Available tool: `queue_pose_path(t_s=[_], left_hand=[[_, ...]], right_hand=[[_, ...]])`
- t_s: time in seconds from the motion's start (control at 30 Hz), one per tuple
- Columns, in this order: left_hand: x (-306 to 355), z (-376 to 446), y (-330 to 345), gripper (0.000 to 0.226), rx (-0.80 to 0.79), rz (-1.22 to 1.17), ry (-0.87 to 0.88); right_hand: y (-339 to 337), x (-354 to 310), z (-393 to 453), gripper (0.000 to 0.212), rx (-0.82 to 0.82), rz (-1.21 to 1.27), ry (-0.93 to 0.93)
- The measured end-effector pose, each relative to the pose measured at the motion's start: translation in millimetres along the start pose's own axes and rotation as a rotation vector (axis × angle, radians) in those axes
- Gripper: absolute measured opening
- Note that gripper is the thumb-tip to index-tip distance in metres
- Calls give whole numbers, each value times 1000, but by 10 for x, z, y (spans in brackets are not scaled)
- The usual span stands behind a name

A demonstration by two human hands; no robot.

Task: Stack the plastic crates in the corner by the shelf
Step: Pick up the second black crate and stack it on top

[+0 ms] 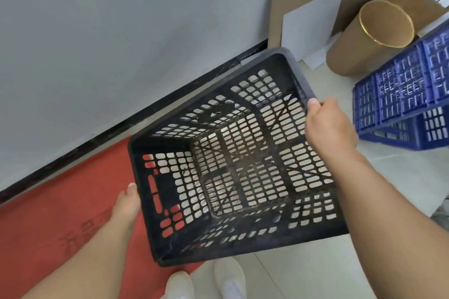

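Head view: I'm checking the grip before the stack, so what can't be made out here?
- Left hand: fingers hidden behind the black crate wall; only the thumb shows.
- Right hand: fingertips hidden under the crate rim.
- Blue crate: cut off by the right edge.
- Shelf: none in view.

Red mat (pixel 73 213): faint darker characters printed near its lower left, partly covered by an arm; not legible.
Other surfaces: no readable text.

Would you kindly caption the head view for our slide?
Both hands, left and right, carry an empty black slotted plastic crate near blue plastic crates.
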State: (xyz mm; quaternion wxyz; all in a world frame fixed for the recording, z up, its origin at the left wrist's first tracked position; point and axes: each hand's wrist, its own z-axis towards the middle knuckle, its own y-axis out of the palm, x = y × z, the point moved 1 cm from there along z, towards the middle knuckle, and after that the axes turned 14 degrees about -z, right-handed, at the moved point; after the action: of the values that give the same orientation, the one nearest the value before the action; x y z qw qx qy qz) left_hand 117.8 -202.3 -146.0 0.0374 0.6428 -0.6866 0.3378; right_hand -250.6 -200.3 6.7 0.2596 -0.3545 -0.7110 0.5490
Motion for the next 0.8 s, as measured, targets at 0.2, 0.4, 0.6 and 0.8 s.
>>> queue_pose_path(t_s=[0.2,0.4,0.6,0.8], left_hand=[[-294,405,215,65,-61,-197,-159],[-212,590,162,65,-253,-359,-135],[-241,571,-286,60,-334,-410,-175],[-277,232,-1160,57,-198,-453,-166]], right_hand=[[306,284,273,52,83,6,-46],[629,514,433,51,58,147,12],[857,664,283,34,-140,455,128],[1015,373,-180,18,-407,578,120]])
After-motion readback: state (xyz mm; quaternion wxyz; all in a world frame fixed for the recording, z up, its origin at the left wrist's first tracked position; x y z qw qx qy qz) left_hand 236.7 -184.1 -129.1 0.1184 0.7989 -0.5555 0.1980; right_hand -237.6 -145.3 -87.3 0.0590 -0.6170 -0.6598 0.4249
